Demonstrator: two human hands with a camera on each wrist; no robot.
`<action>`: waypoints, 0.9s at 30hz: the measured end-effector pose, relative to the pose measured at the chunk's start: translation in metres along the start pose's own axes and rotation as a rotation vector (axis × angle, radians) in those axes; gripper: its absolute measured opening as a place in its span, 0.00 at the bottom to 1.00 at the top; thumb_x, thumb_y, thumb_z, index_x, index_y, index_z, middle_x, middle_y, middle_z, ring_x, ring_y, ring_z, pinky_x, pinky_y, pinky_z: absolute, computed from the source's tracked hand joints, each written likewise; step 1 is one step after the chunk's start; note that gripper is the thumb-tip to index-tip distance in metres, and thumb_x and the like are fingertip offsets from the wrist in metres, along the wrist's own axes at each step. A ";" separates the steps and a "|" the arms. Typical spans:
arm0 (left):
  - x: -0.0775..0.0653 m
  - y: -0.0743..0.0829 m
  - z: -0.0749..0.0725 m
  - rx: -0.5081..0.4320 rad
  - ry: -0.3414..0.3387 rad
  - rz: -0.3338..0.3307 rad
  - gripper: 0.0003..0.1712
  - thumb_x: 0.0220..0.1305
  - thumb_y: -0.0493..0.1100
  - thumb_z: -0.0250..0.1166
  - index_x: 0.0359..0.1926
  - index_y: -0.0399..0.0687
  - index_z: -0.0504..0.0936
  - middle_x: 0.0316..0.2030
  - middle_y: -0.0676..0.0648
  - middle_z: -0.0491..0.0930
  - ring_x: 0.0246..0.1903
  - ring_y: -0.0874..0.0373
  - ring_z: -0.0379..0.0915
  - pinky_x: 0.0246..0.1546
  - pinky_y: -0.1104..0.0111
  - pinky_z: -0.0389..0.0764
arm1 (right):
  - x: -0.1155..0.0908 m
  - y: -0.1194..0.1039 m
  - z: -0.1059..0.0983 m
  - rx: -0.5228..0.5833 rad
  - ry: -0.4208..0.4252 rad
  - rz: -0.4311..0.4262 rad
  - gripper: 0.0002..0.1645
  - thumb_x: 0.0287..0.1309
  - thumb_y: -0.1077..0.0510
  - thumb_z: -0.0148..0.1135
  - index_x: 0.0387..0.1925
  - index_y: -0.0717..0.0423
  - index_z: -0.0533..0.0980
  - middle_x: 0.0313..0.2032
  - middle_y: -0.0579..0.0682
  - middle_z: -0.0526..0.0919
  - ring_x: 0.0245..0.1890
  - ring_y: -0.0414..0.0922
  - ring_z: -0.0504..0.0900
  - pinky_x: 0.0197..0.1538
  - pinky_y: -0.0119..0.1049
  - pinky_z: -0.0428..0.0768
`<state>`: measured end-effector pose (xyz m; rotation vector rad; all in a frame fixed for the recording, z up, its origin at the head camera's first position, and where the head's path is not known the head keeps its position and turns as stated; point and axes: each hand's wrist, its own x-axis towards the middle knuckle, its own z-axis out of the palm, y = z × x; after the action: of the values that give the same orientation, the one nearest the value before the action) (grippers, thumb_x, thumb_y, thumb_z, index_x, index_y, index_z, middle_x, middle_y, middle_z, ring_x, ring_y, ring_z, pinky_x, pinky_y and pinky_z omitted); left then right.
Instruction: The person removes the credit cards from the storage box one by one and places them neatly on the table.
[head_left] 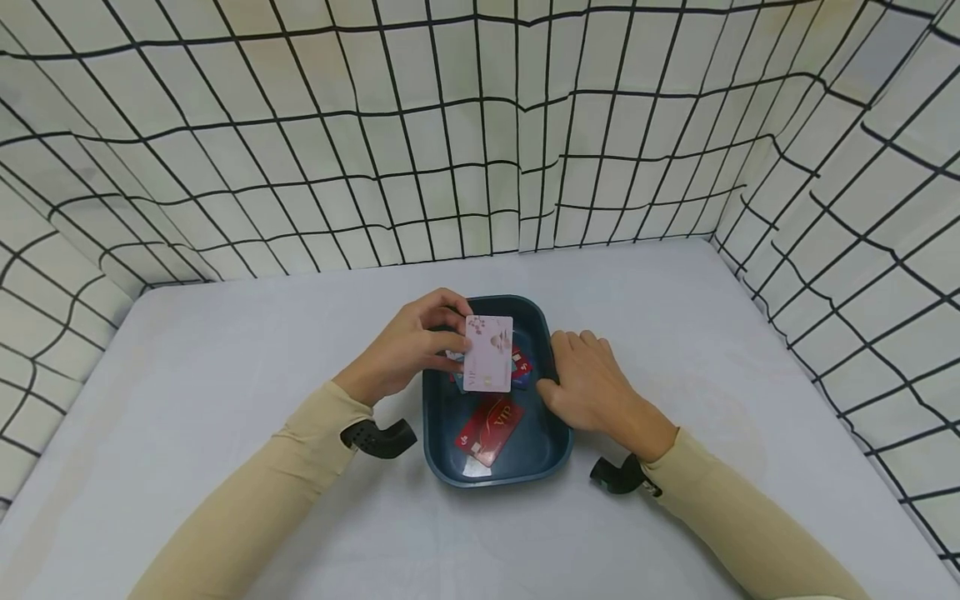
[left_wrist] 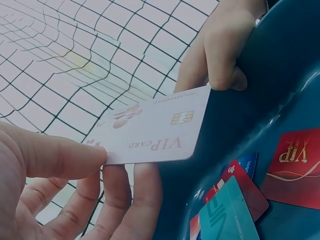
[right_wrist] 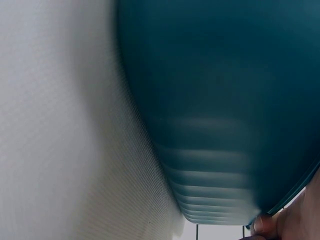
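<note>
A pale pink VIP card [head_left: 487, 354] with a chip is pinched between the thumb and fingers of my left hand [head_left: 420, 343], held above the dark blue plastic basin [head_left: 542, 442]. My right hand [head_left: 588, 383] grips the basin's right rim, its fingertips partly hidden in the head view. Inside the basin lies a red VIP card [head_left: 491, 429]. Beyond it several other cards overlap, among them a teal card [left_wrist: 227, 212] and a smaller-looking red one [left_wrist: 252, 195], partly covered by the raised card in the head view.
A white cloth-covered table [head_left: 285, 500] surrounds the basin. Behind it and at both sides stands a black wire grid [head_left: 480, 100] over white sheeting. A black device [head_left: 381, 439] is strapped at the left wrist and a similar black device [head_left: 618, 475] at the right wrist.
</note>
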<state>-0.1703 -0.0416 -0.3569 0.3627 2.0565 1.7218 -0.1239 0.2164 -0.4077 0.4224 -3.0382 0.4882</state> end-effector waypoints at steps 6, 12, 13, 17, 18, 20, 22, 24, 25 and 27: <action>-0.007 -0.001 -0.007 -0.023 0.026 0.006 0.20 0.67 0.33 0.63 0.58 0.45 0.71 0.46 0.44 0.76 0.52 0.46 0.77 0.46 0.56 0.90 | 0.000 -0.002 -0.001 -0.007 -0.002 0.002 0.16 0.57 0.50 0.58 0.39 0.57 0.70 0.28 0.50 0.71 0.32 0.49 0.65 0.37 0.39 0.60; -0.016 0.000 -0.015 -0.036 0.051 -0.001 0.21 0.67 0.34 0.64 0.59 0.46 0.70 0.47 0.44 0.75 0.54 0.44 0.75 0.46 0.58 0.89 | 0.000 -0.002 0.000 -0.016 0.001 0.006 0.17 0.56 0.49 0.58 0.39 0.57 0.71 0.28 0.50 0.72 0.32 0.48 0.66 0.37 0.39 0.61; -0.018 0.001 -0.016 -0.037 0.052 -0.001 0.21 0.68 0.34 0.64 0.59 0.46 0.70 0.47 0.44 0.74 0.55 0.44 0.75 0.47 0.58 0.89 | 0.000 -0.002 0.000 -0.016 0.002 0.005 0.17 0.56 0.49 0.59 0.39 0.57 0.71 0.28 0.50 0.72 0.32 0.48 0.66 0.37 0.39 0.61; -0.025 0.001 -0.023 -0.045 0.055 0.001 0.22 0.68 0.35 0.64 0.59 0.46 0.70 0.48 0.43 0.74 0.55 0.44 0.74 0.48 0.57 0.89 | -0.001 -0.002 0.000 -0.009 0.004 -0.001 0.16 0.56 0.49 0.59 0.38 0.56 0.70 0.28 0.50 0.71 0.32 0.48 0.66 0.37 0.39 0.61; -0.027 0.001 -0.024 -0.047 0.058 0.002 0.22 0.68 0.35 0.64 0.60 0.46 0.70 0.48 0.43 0.74 0.55 0.44 0.74 0.48 0.57 0.89 | -0.001 -0.002 0.000 -0.007 0.006 -0.004 0.15 0.56 0.49 0.58 0.37 0.56 0.70 0.28 0.50 0.71 0.32 0.48 0.65 0.37 0.39 0.60; -0.030 0.001 -0.027 -0.044 0.064 0.002 0.22 0.68 0.35 0.64 0.60 0.45 0.69 0.49 0.44 0.74 0.54 0.45 0.75 0.48 0.58 0.88 | -0.001 -0.002 0.000 -0.001 0.011 -0.005 0.14 0.56 0.50 0.58 0.36 0.56 0.69 0.27 0.50 0.71 0.32 0.48 0.65 0.37 0.39 0.59; -0.033 0.001 -0.029 -0.046 0.071 0.003 0.22 0.68 0.35 0.64 0.61 0.45 0.69 0.49 0.44 0.74 0.53 0.46 0.76 0.48 0.58 0.88 | -0.001 -0.002 0.000 0.001 0.015 -0.007 0.13 0.55 0.50 0.58 0.35 0.55 0.69 0.27 0.50 0.70 0.31 0.48 0.64 0.36 0.39 0.59; -0.036 0.001 -0.032 -0.048 0.077 0.004 0.23 0.68 0.35 0.63 0.61 0.43 0.68 0.49 0.44 0.73 0.52 0.46 0.76 0.48 0.59 0.88 | -0.001 -0.002 0.000 0.002 0.018 -0.007 0.13 0.55 0.51 0.58 0.34 0.55 0.68 0.27 0.49 0.70 0.31 0.48 0.64 0.36 0.39 0.59; -0.037 0.001 -0.033 -0.051 0.079 0.004 0.23 0.68 0.35 0.63 0.61 0.43 0.68 0.49 0.44 0.73 0.52 0.47 0.76 0.48 0.59 0.88 | -0.001 -0.002 0.000 0.003 0.018 -0.007 0.13 0.55 0.51 0.58 0.34 0.55 0.68 0.27 0.49 0.70 0.31 0.48 0.64 0.36 0.39 0.58; -0.039 0.000 -0.034 -0.056 0.082 0.008 0.23 0.68 0.35 0.62 0.62 0.41 0.68 0.49 0.44 0.73 0.51 0.48 0.76 0.48 0.58 0.89 | -0.001 -0.002 0.000 0.002 0.018 -0.008 0.13 0.55 0.51 0.58 0.35 0.55 0.69 0.27 0.49 0.70 0.31 0.48 0.64 0.36 0.39 0.58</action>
<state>-0.1527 -0.0894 -0.3457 0.2872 2.0610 1.8234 -0.1220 0.2144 -0.4071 0.4276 -3.0184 0.4919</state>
